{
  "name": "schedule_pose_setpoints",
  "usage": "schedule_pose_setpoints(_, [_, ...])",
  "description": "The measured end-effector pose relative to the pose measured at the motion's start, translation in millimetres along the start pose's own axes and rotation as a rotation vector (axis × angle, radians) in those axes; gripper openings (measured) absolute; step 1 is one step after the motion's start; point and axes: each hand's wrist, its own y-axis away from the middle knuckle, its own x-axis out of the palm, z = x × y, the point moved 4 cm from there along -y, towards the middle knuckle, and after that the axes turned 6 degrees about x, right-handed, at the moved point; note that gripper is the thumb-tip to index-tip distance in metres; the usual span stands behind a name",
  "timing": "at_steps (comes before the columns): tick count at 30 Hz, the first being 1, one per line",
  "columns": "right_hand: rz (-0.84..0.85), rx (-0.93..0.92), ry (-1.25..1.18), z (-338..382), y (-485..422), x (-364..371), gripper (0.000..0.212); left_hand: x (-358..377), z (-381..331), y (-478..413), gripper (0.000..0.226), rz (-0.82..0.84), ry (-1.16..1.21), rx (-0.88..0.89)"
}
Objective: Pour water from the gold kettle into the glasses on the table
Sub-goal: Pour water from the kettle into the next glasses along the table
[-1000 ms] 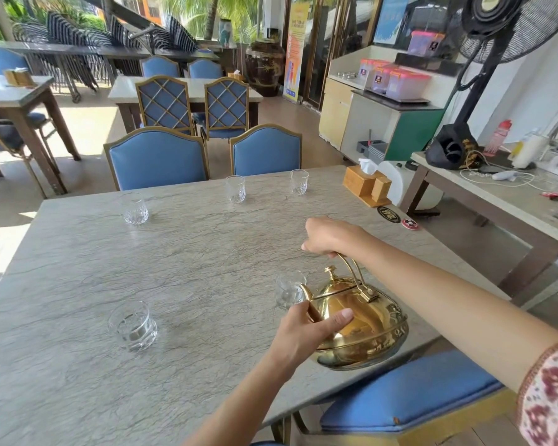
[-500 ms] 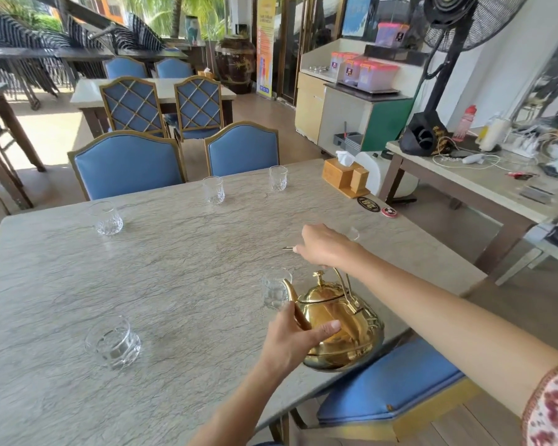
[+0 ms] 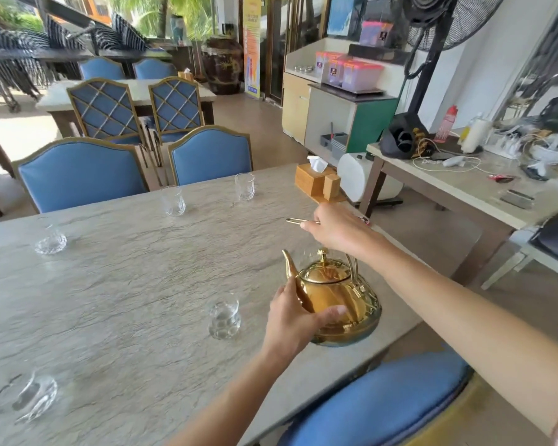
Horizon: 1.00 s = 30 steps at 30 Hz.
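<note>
Five glasses counted on the table; kettle held upright, pouring judged partly done.

Right hand point(image 3: 339, 231) is closed round the top of the raised handle; left hand point(image 3: 295, 317) is cupped against the spout side of the gold kettle point(image 3: 339, 299), which sits near the table's point(image 3: 126, 284) right edge. Water is seen in the nearest glass point(image 3: 224, 318), just beside the kettle. Near-left glass point(image 3: 29, 397) is blurred, contents not determinable. Far-left glass point(image 3: 50, 241), middle glass point(image 3: 173, 201) and far-right glass point(image 3: 245, 187) appear unfilled and stand well apart from the kettle; these are judged outstanding.
</note>
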Motion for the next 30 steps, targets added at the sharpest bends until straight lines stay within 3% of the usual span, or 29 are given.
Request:
schedule_pose_setpoints(4, [0.043, -0.031, 0.08, -34, -39, -15, 0.046, 42, -15, -35, 0.062, 0.004, 0.022, -0.05])
schedule_pose_setpoints(7, [0.081, -0.045, 0.184, -53, -63, -20, 0.047, 72, -20, -56, 0.053, -0.023, 0.058, -0.093])
schedule_pose_setpoints(19, [0.259, -0.123, 0.236, -74, -119, -19, 0.034, 117, -30, -96, 0.07, -0.138, 0.199, -0.215])
schedule_pose_setpoints(26, [0.311, -0.124, 0.302, -68, -132, -18, 0.036, 115, -29, -105, 0.111, -0.131, 0.294, -0.229])
schedule_pose_setpoints(30, [0.324, -0.13, 0.341, -66, -135, -16, 0.039, 118, -28, -106, 0.097, -0.111, 0.285, -0.234])
